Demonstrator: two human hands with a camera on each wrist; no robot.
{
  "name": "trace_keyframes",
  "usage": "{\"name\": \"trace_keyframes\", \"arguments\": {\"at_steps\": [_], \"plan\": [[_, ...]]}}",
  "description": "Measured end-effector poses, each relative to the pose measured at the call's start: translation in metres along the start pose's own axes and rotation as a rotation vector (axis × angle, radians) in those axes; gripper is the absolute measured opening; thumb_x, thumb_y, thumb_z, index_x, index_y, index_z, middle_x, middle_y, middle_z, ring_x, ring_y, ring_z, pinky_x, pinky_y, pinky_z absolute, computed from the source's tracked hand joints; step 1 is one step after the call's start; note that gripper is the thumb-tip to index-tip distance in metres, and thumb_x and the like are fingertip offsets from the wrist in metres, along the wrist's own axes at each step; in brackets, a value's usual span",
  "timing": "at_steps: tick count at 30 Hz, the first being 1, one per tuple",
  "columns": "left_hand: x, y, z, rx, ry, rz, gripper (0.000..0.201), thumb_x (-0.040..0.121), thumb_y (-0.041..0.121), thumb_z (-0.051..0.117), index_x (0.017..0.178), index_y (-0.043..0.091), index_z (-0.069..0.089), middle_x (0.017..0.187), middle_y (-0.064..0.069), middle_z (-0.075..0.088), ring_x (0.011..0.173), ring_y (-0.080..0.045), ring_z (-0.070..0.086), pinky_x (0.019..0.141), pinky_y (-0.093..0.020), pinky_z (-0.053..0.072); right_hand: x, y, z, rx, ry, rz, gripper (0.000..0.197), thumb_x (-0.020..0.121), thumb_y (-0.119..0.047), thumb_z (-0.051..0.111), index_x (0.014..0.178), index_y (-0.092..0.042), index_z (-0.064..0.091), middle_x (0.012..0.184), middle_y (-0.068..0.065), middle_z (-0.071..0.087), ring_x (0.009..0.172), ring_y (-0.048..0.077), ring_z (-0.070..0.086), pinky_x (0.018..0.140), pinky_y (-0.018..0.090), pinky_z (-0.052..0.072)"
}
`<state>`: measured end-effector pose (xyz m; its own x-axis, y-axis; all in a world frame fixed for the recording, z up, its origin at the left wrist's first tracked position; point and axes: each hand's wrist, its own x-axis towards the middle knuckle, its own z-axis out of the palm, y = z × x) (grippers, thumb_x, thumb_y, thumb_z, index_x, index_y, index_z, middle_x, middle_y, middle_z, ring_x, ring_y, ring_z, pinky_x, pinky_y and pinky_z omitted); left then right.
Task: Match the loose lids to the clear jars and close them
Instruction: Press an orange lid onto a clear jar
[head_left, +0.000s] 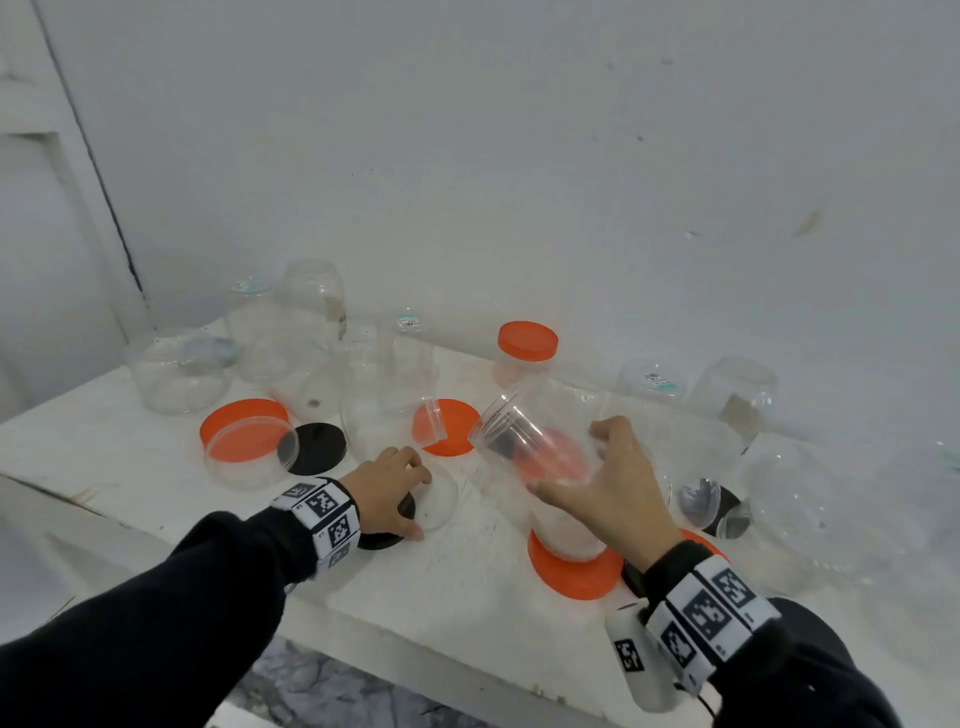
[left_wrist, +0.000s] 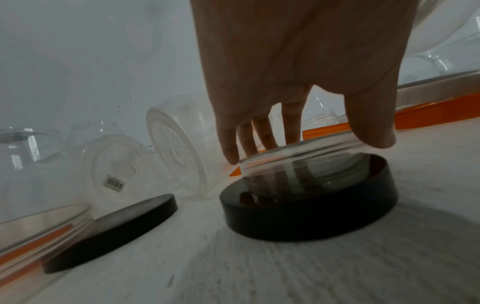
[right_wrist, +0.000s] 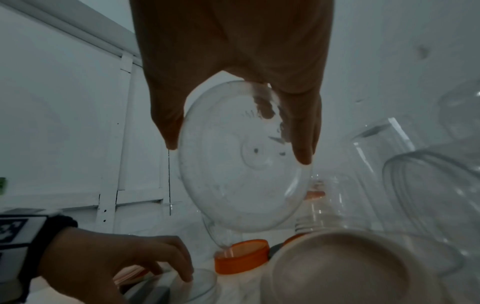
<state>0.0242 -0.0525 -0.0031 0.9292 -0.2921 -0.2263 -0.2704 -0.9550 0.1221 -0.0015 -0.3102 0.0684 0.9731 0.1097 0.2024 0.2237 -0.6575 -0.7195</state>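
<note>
My left hand (head_left: 410, 493) (left_wrist: 303, 148) grips a short clear jar (head_left: 439, 499) (left_wrist: 298, 164) from above, thumb on one side and fingers on the other. The jar sits mouth-down in a black lid (head_left: 387, 538) (left_wrist: 309, 209) on the white table (head_left: 441, 597). My right hand (head_left: 571, 462) (right_wrist: 237, 151) holds a taller clear jar (head_left: 524, 436) (right_wrist: 241, 181) by its base, lifted and tilted, with the mouth pointing up and left. Under it another clear jar (head_left: 563, 535) stands inverted on a big orange lid (head_left: 571, 571).
Loose lids lie around: a second black lid (head_left: 317, 447) (left_wrist: 111, 232), orange lids (head_left: 244, 431) (head_left: 447, 426), a black one at right (head_left: 722, 509). A small jar with an orange lid on (head_left: 527, 343) stands behind. Several large clear jars crowd the back left and right. The table's front edge is near my wrists.
</note>
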Motion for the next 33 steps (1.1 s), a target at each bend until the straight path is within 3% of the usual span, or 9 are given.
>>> {"name": "trace_keyframes", "arguments": {"at_steps": [6,11,15,20,24,28,33], "plan": [[-0.002,-0.009,0.001,-0.041,-0.021,0.036,0.069,0.073,0.049,0.072,0.127,0.02,0.04,0.147,-0.005,0.024,0.131,-0.024,0.024,0.106,-0.036,0.03,-0.001,0.003,0.025,0.107,-0.004,0.109,0.074,0.058,-0.032,0.086,0.107,-0.021,0.033,0.111,-0.001,0.043,0.101,0.014,0.047,0.07,0.02,0.039],[-0.005,-0.018,0.003,-0.024,-0.006,0.045,0.087,0.068,0.055,0.072,0.135,0.017,0.033,0.14,-0.004,0.035,0.125,-0.022,0.025,0.102,-0.034,0.034,-0.003,-0.007,0.046,0.05,-0.051,0.149,0.096,0.053,-0.045,0.082,0.131,-0.022,0.032,0.122,-0.004,0.032,0.108,0.016,0.045,0.091,0.034,0.045],[-0.014,-0.027,0.001,-0.138,0.009,0.105,0.093,0.064,0.053,0.077,0.138,0.018,0.031,0.137,-0.003,0.032,0.123,-0.018,0.031,0.103,-0.031,0.035,-0.004,-0.014,0.058,0.075,-0.07,0.173,0.094,0.059,-0.035,0.085,0.134,-0.022,0.031,0.124,-0.001,0.029,0.109,0.017,0.042,0.081,0.024,0.038],[-0.033,-0.038,-0.006,-0.344,0.065,0.187,0.096,0.062,0.051,0.08,0.139,0.021,0.03,0.136,0.005,0.028,0.122,-0.009,0.033,0.105,-0.024,0.034,-0.004,-0.011,0.074,0.077,-0.047,0.19,0.083,0.063,-0.039,0.082,0.128,-0.018,0.035,0.122,-0.001,0.034,0.109,0.02,0.045,0.089,0.035,0.045],[-0.047,-0.043,-0.009,-0.423,0.09,0.227,0.095,0.062,0.051,0.079,0.139,0.024,0.029,0.136,0.01,0.025,0.124,-0.006,0.032,0.106,-0.024,0.034,-0.004,-0.006,0.082,0.171,-0.054,0.263,0.075,0.064,-0.037,0.081,0.119,-0.018,0.034,0.118,0.002,0.042,0.107,0.02,0.048,0.082,0.03,0.042],[-0.053,-0.046,-0.009,-0.456,0.132,0.263,0.095,0.059,0.056,0.077,0.137,0.027,0.031,0.134,0.014,0.025,0.124,-0.003,0.031,0.107,-0.022,0.033,-0.007,-0.009,0.085,0.206,-0.047,0.293,0.081,0.067,-0.028,0.081,0.129,-0.013,0.031,0.118,0.0,0.045,0.109,0.017,0.047,0.082,0.027,0.038],[-0.057,-0.048,-0.009,-0.513,0.168,0.295,0.097,0.052,0.066,0.071,0.134,0.033,0.033,0.132,0.02,0.026,0.124,0.005,0.029,0.105,-0.015,0.03,-0.012,-0.011,0.088,0.276,-0.03,0.305,0.1,0.063,-0.023,0.085,0.139,-0.014,0.021,0.12,-0.004,0.036,0.111,0.011,0.04,0.089,0.025,0.035]]}}
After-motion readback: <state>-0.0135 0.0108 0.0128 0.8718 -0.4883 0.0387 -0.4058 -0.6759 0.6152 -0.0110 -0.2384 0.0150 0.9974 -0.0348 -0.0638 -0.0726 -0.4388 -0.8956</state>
